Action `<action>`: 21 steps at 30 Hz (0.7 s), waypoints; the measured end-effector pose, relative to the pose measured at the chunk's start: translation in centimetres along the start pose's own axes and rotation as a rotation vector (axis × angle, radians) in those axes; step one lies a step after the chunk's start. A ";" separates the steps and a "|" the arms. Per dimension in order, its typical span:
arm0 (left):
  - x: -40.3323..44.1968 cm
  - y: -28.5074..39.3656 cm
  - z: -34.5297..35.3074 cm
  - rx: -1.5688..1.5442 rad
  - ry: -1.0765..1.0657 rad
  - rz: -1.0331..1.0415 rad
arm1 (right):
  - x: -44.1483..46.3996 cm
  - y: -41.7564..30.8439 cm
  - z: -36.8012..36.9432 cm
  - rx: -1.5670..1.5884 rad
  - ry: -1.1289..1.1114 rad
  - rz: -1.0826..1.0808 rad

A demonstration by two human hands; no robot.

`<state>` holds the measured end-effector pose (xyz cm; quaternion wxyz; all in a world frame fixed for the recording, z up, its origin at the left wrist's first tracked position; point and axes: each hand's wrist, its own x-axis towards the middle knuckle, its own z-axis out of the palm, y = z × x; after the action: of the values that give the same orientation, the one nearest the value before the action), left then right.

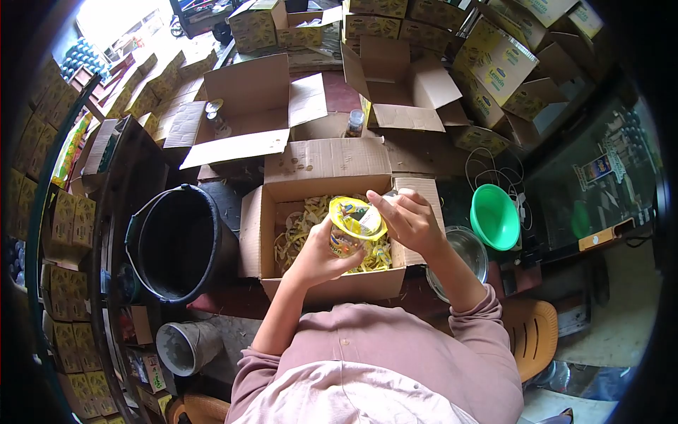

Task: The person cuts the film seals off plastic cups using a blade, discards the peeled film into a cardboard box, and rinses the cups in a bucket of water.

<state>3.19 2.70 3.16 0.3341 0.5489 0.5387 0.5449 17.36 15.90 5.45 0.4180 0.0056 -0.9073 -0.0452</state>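
Observation:
My left hand is wrapped round a clear plastic cup with a yellow-rimmed lid, tilted above an open cardboard box. Yellow strips and wrappers lie inside that box. My right hand is at the right of the lid, its fingers closed together near the rim. Whatever lies between those fingers is too small to name.
A black bucket stands at the left, a grey bucket below it. At the right are a green bowl and a clear bowl. Two open boxes and a small jar are ahead.

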 end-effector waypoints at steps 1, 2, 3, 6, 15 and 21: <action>0.0 0.0 -0.1 -0.018 -0.017 -0.006 | -0.1 0.0 0.0 0.012 -0.002 -0.002; -0.1 -0.1 -0.1 -0.096 -0.049 -0.028 | -0.2 -0.1 0.1 0.023 -0.003 -0.005; -0.3 -0.3 0.0 -0.174 -0.081 -0.049 | -0.2 -0.1 0.1 0.035 -0.003 -0.008; -0.5 -0.8 -0.4 -0.321 -0.191 -0.143 | -0.1 0.0 0.1 0.068 0.033 -0.021; -0.4 -1.8 -0.5 -0.922 -0.602 -0.237 | 0.0 -0.7 0.2 0.101 0.074 -0.095; -0.8 -3.2 1.4 -1.580 -0.847 -0.261 | 0.4 -1.0 0.4 0.142 0.083 -0.108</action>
<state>3.95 2.83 -0.35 0.8428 0.2489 -0.1021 0.4662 16.79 14.91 5.39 0.4506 0.0862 -0.8886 -0.0029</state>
